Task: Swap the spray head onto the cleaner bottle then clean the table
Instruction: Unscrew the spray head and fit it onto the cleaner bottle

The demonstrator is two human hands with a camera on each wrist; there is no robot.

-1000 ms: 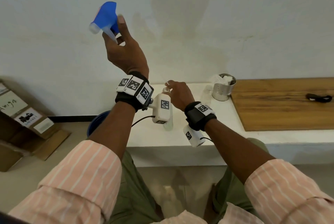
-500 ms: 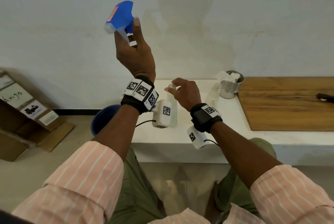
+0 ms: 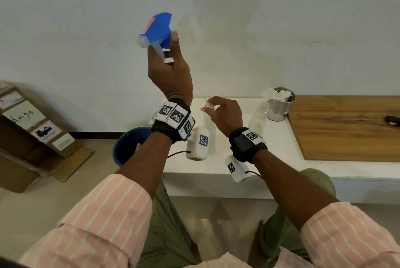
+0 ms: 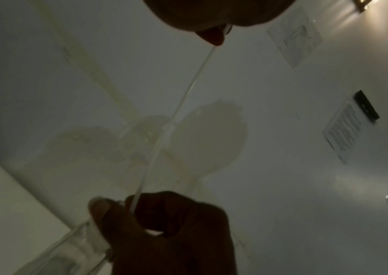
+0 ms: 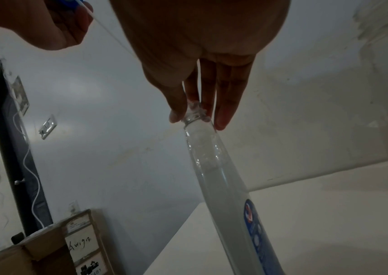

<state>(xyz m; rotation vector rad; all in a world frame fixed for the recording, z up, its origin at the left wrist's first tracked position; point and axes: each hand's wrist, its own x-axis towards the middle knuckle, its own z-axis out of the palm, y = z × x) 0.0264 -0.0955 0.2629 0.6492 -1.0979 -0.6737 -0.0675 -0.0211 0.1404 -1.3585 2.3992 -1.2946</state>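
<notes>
Up above the counter [image 3: 281, 159], the blue spray head [image 3: 159, 30] is held high in the left hand [image 3: 171, 73], whose grip is closed round the head's neck with the thumb up along the blue body. From it a thin clear tube [image 4: 176, 111] runs down at a slant to the open mouth of the cleaner bottle [image 5: 223, 186], and its lower end sits at that mouth; whether it is inside I cannot tell. The bottle stands on the white counter near its left end, holding a cloudy liquid and bearing a blue label low on its side. The right hand [image 3: 225, 116] pinches the bottle's neck just under the rim, thumb on one side and fingers on the other. Just to the right stands a second, clear bottle [image 3: 259, 116] with no cap, and beside it a metal cup [image 3: 280, 105] stuffed with white tissue. Further right a wooden board [image 3: 346, 129] lies on the counter. A blue bucket [image 3: 125, 148] and cardboard boxes [image 3: 32, 133] sit on the floor to the left.
</notes>
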